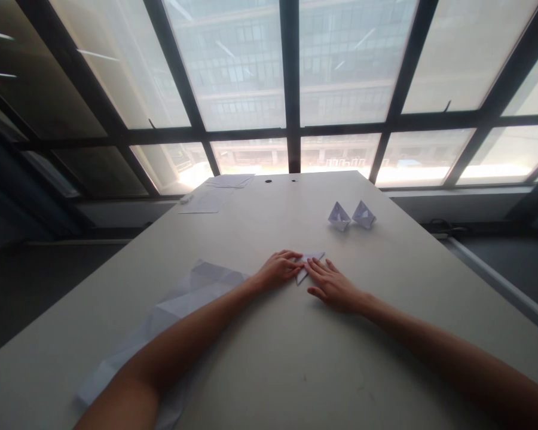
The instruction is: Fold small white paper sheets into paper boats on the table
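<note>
A small piece of folded white paper (312, 257) lies on the white table, partly covered by my fingers. My left hand (278, 269) holds its left side, thumb and fingers closed at the edge. From the right, my right hand (334, 285) rests flat on the paper with its fingers stretched out and the thumb apart. Two folded paper boats (339, 217) stand side by side beyond my right hand. Under and beside my left forearm is a large creased sheet of paper (179, 304).
Several flat paper sheets (201, 200) lie at the table's far left corner, with a small whitish object (186, 199) beside them. The white table (269, 358) reaches toward large dark-framed windows (291, 77). Two small holes show near its far edge.
</note>
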{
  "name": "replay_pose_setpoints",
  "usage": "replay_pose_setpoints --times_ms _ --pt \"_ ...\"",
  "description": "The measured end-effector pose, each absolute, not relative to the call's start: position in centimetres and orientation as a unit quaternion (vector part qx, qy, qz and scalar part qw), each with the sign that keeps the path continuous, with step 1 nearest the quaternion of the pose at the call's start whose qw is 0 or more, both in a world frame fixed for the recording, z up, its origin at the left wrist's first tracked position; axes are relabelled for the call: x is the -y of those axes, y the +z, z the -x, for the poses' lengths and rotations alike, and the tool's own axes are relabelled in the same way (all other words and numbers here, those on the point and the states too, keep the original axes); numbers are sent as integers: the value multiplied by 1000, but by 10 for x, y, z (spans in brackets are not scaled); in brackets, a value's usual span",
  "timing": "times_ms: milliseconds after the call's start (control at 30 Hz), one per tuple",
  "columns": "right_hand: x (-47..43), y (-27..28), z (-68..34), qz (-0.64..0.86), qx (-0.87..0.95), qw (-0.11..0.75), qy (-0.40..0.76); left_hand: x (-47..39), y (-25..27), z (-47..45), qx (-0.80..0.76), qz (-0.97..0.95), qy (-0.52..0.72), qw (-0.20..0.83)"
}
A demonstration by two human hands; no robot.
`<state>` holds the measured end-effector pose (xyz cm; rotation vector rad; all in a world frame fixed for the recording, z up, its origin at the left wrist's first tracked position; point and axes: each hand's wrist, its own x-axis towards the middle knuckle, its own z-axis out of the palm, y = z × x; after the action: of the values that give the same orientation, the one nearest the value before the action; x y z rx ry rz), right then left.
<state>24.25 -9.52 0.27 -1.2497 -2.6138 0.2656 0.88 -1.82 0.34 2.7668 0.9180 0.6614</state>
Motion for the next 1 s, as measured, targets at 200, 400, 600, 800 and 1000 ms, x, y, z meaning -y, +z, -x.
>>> replay_pose_setpoints --times_ms 200,400,600,800,1000 --pt "77 -2 -257 523 843 112 68 21 9 -10 -299 -927 210 82" --pt "73 -4 -260 566 814 114 57 20 8 -10 -294 -926 220 82" --pt "73 -4 -260 566 810 143 48 19 6 -9 -301 -921 225 99" --pt "74 4 -261 541 813 215 15 22 7 -11 -342 -909 224 86" --pt "77 6 -260 519 816 252 26 24 11 -10 -341 -921 184 41"
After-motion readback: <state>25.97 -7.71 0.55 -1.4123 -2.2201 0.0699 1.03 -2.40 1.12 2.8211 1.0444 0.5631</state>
